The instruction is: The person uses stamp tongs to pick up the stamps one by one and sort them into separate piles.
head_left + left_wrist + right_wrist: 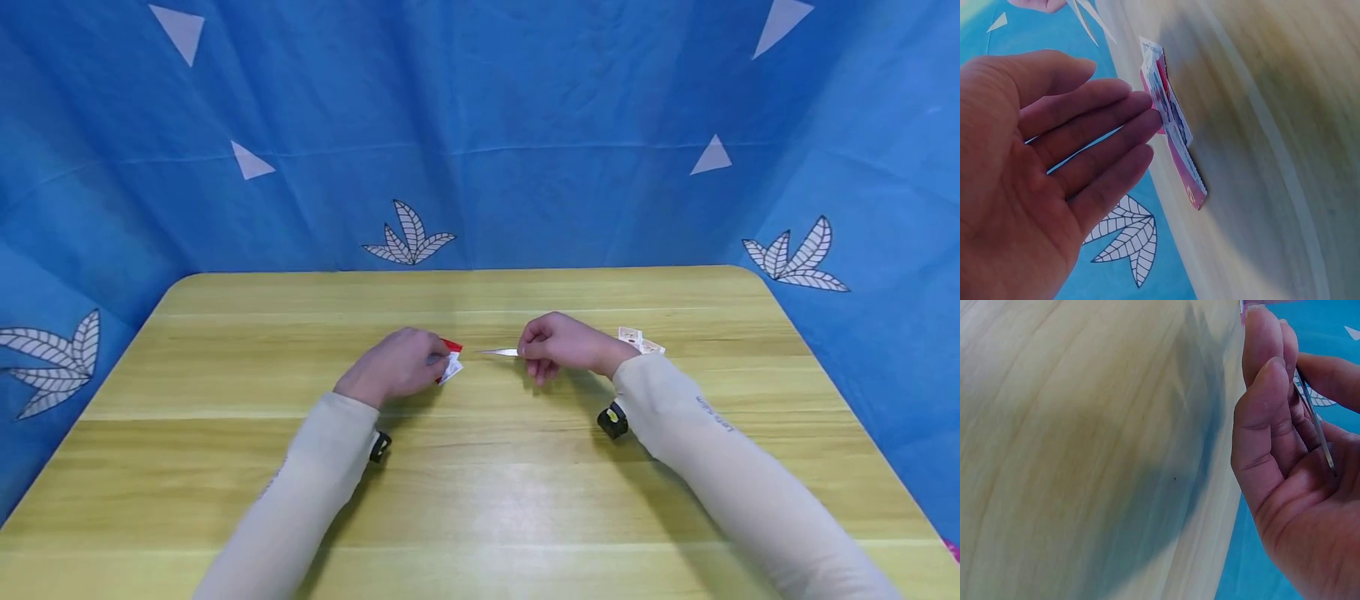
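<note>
A left hand [401,362] reaches to a small bundle of flat red-and-white printed paper slips [1175,128] on the pale yellow wood-grain bench [487,467]. Its fingers [1091,126] are nearly straight, slightly spread, with their tips at the slips' edge (whether they press, I cannot tell). The right hand [566,342] pinches slender silvery metal tweezers [501,352] between thumb and fingers, tips parted and pointing towards the slips, just short of them. Pale printed paper pieces [640,340] lie beside the right wrist, near a patterned blue cloth [480,100].
</note>
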`<action>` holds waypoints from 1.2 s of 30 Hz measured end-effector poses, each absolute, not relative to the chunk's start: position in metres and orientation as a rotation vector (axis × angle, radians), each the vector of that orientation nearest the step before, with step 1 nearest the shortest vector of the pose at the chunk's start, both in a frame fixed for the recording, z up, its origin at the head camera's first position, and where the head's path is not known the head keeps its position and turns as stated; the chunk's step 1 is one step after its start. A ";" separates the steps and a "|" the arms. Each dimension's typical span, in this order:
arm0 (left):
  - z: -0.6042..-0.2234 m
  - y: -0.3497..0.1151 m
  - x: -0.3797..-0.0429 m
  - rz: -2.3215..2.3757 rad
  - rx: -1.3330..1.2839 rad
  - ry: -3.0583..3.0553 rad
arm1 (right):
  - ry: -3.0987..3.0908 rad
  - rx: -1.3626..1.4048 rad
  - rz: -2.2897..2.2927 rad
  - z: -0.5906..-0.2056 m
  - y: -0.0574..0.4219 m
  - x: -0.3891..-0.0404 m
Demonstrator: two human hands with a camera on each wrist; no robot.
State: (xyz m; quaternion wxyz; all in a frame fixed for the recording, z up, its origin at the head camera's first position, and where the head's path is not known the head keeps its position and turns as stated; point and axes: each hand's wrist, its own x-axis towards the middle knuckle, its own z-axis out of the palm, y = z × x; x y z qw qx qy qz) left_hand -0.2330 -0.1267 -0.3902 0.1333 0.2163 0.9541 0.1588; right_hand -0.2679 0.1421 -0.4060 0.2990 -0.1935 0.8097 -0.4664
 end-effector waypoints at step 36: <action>-0.393 -0.126 -0.234 0.468 0.618 2.776 | 2.060 -0.466 -1.318 -0.418 0.122 -0.269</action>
